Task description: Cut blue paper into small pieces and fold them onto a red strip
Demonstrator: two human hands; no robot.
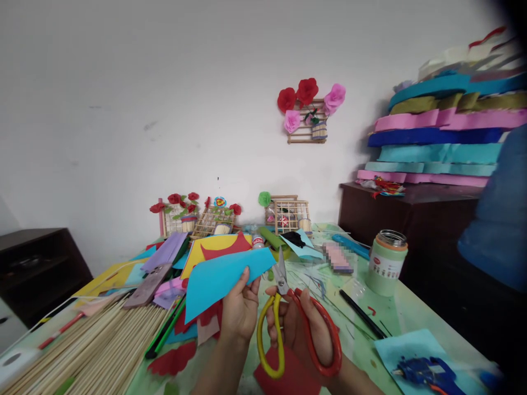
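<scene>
My left hand (241,304) pinches the lower right part of a sheet of bright blue paper (224,277), which is held up over the table. Close beside it, my right hand (302,323) has its fingers through the handles of a pair of scissors (281,277), one handle yellow and one red. The blades point upward and are parted, at the right edge of the blue sheet. Whether they touch the paper I cannot tell. Below my right hand lies a piece of red paper (288,373). More red cut paper (173,359) lies left of my left wrist.
Bamboo sticks (102,345) cover the table's left front. On the right stand a green jar (386,263), a black pen (362,314) and a blue glue gun (428,373) on pale blue paper. Small lattice frames with paper flowers (214,216) line the wall. Foam strips (436,137) are stacked on a cabinet.
</scene>
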